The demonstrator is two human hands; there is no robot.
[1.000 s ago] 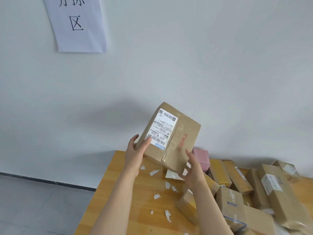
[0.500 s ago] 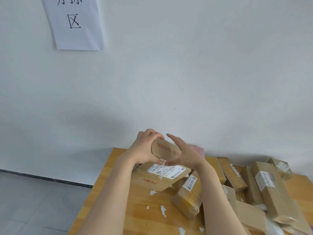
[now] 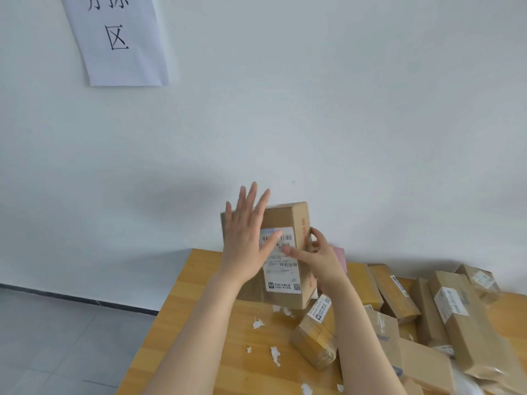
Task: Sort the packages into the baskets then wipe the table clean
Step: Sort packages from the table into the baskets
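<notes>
I am watching the cardboard package (image 3: 286, 216) standing upright above the far left corner of the bench (image 3: 199, 266), its label (image 3: 282, 277) facing me, where half a second ago it was tipping flat and low. The left grip (image 3: 245, 240) is pressing flat against its front, fingers spread (curled before), while the right grip (image 3: 320, 253) is clasping its right edge, thumb lying on the label.

- Paper sheet (image 3: 119, 44) on the wall, upper left of the frame: a large black "区"; the characters above it are cut off by the frame edge.
- White shipping label (image 3: 281, 263) on the carton (image 3: 288, 218), centre: barcode and QR code, print too blurred to read.
- Red print (image 3: 306, 225) down the carton's right side: unreadable.
</notes>
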